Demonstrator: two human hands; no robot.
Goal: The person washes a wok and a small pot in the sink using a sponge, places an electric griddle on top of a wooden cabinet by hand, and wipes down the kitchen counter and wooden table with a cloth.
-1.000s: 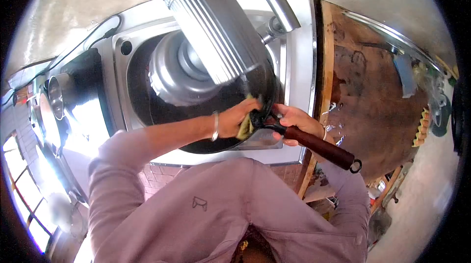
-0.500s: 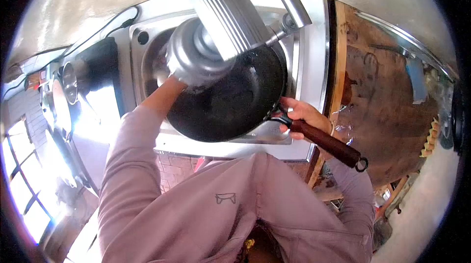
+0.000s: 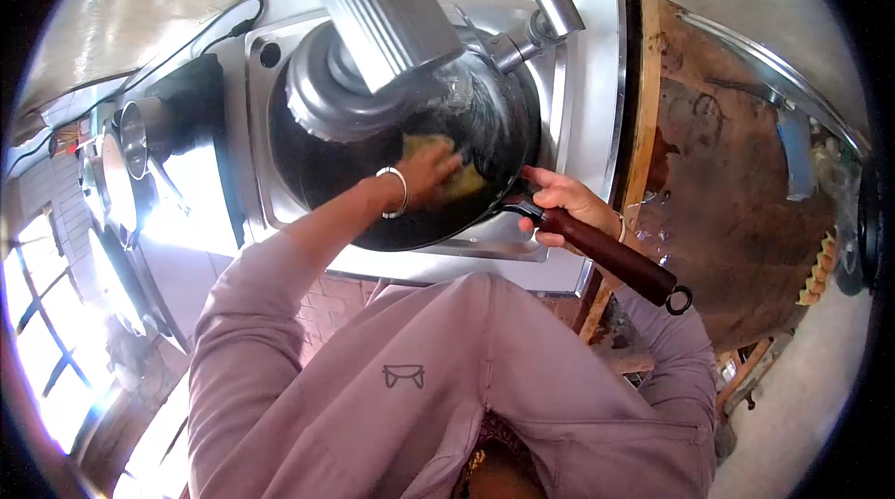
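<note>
A dark wok [image 3: 326, 173] with a brown handle [image 3: 615, 255] rests over the sink. Inside it, my left hand [image 3: 429, 175], wearing a bangle, presses a yellowish sponge [image 3: 469, 184] against the bottom. Its fingers are slightly blurred. My right hand [image 3: 571, 207] is closed around the base of the handle where it meets the rim. Above the wok hangs a grey ribbed faucet [image 3: 382, 14] with a wide round silvery head that hides part of the wok. Wet streaks [image 3: 494, 103] show on the wok's far right wall.
The steel sink [image 3: 270, 187] surrounds the wok. To the right lies a brown wooden board [image 3: 736, 219] with a blue cloth [image 3: 792, 156]. On the left, a metal pan [image 3: 140, 131] sits near a dark glossy surface [image 3: 200, 126].
My left hand has come out from behind the faucet head, moving down and right into the wok, and the sponge now shows. My right hand keeps its hold on the handle.
</note>
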